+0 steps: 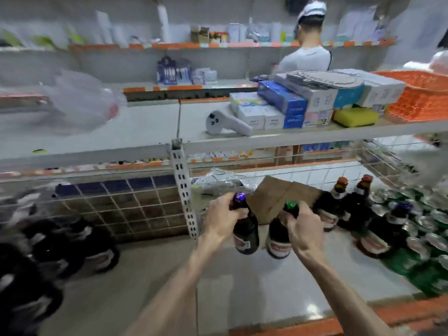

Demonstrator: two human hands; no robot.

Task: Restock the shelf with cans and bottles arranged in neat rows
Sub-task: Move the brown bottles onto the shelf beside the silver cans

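My left hand (221, 219) grips the neck of a dark brown bottle with a purple cap (245, 235). My right hand (304, 229) grips the neck of a second dark bottle with a green cap (278, 241). Both bottles hang upright, side by side, just above the white lower shelf (242, 287). To the right, several dark bottles (344, 204) stand in a group on the same shelf. Beyond them, green cans (426, 238) with silver tops fill the right end in rows.
A perforated metal upright (183, 190) stands just left of my hands. More dark bottles (72, 241) lie blurred at the left. Flattened cardboard (278, 197) leans behind. The upper shelf (291, 139) holds boxes, a white handheld device and an orange basket (421, 98). A person stands behind.
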